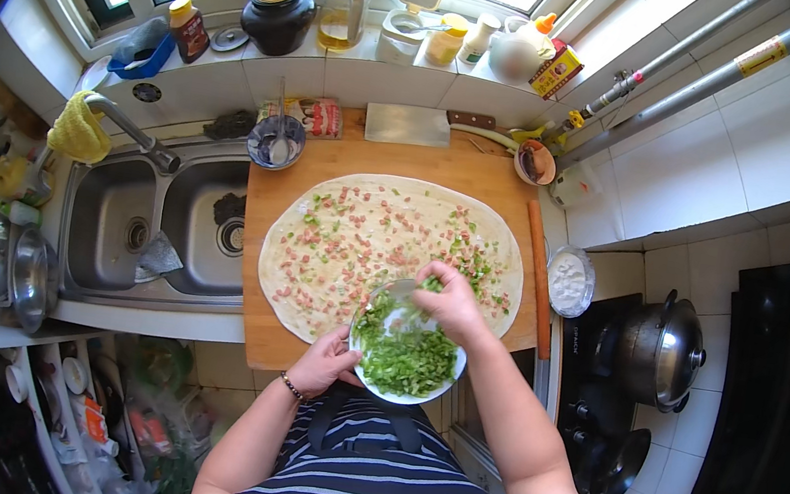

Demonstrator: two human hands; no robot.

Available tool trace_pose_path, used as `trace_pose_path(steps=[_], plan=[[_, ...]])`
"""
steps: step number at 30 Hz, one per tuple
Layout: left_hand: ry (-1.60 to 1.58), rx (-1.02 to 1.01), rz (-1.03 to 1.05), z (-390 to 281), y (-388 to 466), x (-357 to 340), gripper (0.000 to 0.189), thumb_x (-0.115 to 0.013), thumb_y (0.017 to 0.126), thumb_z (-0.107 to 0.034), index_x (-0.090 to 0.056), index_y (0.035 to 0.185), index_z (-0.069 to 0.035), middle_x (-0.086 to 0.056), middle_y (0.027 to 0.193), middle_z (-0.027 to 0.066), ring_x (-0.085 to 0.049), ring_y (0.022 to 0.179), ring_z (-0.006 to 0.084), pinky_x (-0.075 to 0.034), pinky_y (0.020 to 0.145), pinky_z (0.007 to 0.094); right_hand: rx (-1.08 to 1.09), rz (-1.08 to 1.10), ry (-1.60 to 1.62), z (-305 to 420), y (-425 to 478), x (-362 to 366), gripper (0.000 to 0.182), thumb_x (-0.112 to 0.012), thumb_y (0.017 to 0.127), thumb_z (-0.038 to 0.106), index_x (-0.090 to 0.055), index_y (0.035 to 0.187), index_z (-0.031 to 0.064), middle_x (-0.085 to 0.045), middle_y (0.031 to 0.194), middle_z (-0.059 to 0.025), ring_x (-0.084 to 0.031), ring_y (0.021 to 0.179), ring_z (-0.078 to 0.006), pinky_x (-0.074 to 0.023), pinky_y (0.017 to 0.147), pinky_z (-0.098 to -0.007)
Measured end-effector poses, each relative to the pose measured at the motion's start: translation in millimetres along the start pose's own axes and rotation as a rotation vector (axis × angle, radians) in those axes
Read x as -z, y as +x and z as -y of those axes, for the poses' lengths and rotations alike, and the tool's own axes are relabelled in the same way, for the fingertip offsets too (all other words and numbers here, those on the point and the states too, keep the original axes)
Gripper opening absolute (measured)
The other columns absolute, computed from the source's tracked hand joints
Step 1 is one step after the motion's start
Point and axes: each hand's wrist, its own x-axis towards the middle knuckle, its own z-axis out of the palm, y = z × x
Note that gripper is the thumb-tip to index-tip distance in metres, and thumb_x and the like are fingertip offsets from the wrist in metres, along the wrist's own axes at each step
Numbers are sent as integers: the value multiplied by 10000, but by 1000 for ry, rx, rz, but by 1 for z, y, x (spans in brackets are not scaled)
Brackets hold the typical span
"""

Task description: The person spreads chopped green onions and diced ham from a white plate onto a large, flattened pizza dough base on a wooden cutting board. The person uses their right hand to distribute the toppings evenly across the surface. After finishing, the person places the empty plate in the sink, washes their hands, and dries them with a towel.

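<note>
My left hand point(327, 362) grips the rim of a white bowl point(450, 386), which is tilted near the board's front edge. Chopped green scallions point(409, 359) fill much of the bowl. Over its far rim, my right hand point(449, 302) pinches some of the scallions between thumb and fingers. Beneath and beyond lies a wide oval sheet of rolled-out dough point(321, 236) on a wooden board point(257, 258). Small pink meat cubes are scattered across the dough. Green bits lie mostly on its right side, with a few at the upper left.
A cleaver point(408, 125) lies along the board's back edge; a rolling pin point(539, 279) rests at the right. Left of the board is a double steel sink point(112, 222). A blue-patterned bowl point(276, 141) with a spoon, a dish of white powder point(570, 281) and a lidded pot point(660, 352) stand around.
</note>
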Motion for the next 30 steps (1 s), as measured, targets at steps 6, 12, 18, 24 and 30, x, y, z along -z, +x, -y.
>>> trace_pose_path(steps=[6, 12, 18, 24, 30], plan=[[23, -40, -105, -10, -42, 48, 441, -528, 960, -72, -393, 1378, -36, -627, 1171, 100, -674, 957, 190, -617, 693, 325, -91, -173, 34, -10, 37, 55, 109, -664, 846, 4, -650, 940, 59, -666, 911, -54, -663, 700, -136, -505, 604, -271], [-45, -93, -195, -26, -76, 78, 424, -527, 945, -50, -402, 1348, -10, -623, 1177, 127, -687, 952, 222, -627, 706, 364, -165, -347, -181, -35, 51, 96, 115, -672, 908, 145, -674, 1000, 76, -661, 831, -47, -610, 585, -121, -454, 464, -252], [-89, -182, -235, -44, -99, 97, 509, -526, 920, -30, -359, 1400, -7, -615, 1192, 136, -697, 924, 222, -639, 686, 361, -108, -301, -383, -34, 67, 88, 168, -630, 944, 169, -679, 1068, 66, -652, 831, -31, -562, 706, -111, -458, 579, -275], [-43, -199, -214, -58, -104, 103, 503, -552, 931, -60, -365, 1396, -16, -615, 1196, 130, -692, 946, 220, -631, 706, 347, -82, -272, -335, -43, 109, 72, 160, -645, 893, 91, -714, 1037, 81, -667, 828, -42, -577, 728, -134, -477, 653, -303], [-12, -125, -76, -54, -79, 77, 507, -580, 944, -104, -372, 1404, -52, -604, 1224, 112, -677, 980, 203, -615, 735, 322, -46, -167, -414, -9, 120, 23, 191, -637, 924, 195, -709, 1034, 57, -672, 785, -62, -583, 681, -145, -484, 645, -315]])
